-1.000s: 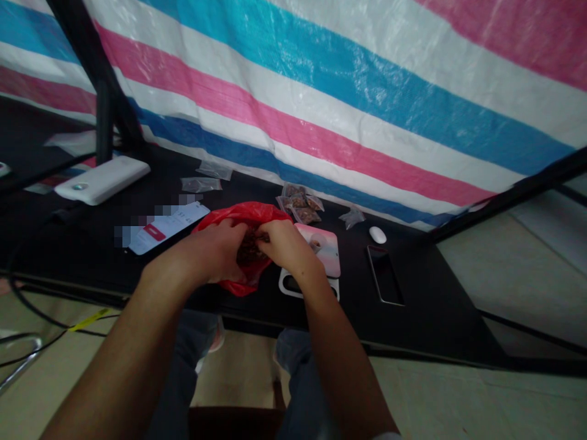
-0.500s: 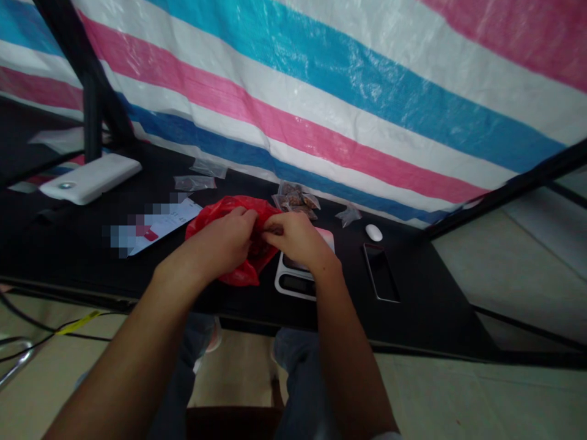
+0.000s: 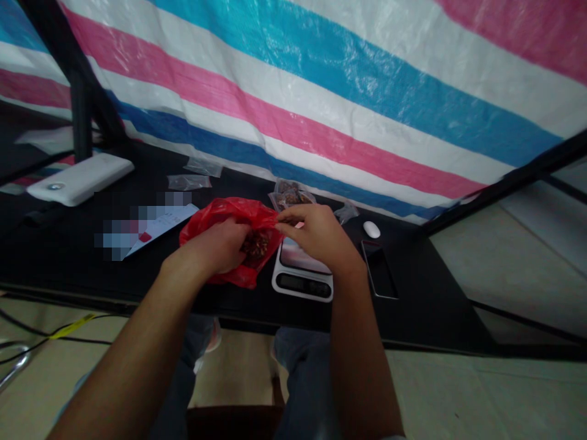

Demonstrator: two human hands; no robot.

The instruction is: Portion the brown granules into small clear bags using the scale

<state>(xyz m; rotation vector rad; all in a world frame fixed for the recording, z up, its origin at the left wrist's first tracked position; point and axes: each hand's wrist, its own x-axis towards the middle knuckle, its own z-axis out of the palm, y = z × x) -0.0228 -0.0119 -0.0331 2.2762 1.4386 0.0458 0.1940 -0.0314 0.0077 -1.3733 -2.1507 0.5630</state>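
A red plastic bag point(image 3: 215, 211) lies open on the black table, with small brown dried pieces point(image 3: 257, 244) showing inside. My left hand point(image 3: 227, 244) reaches into the bag's mouth against these pieces, and its fingertips are hidden. At the bag's right rim, my right hand point(image 3: 312, 229) pinches the red plastic between thumb and fingers. Beneath that hand and forearm, partly covered, stands a white kitchen scale point(image 3: 279, 287) with a dark display. Just behind are small clear bags point(image 3: 291, 194) filled with brown pieces.
Flat clear bags point(image 3: 189, 182) lie at the back, and another crumpled one point(image 3: 347, 212) sits right of the filled bags. A white mouse point(image 3: 371, 230) and a phone point(image 3: 380, 269) are on the right. Leftward are a partly blurred white sheet point(image 3: 165, 226) and a white device point(image 3: 82, 178).
My right hand has moved right, away from my left, drawing the bag's rim with it. The bag's mouth is wider and more of the brown pieces and the scale show.
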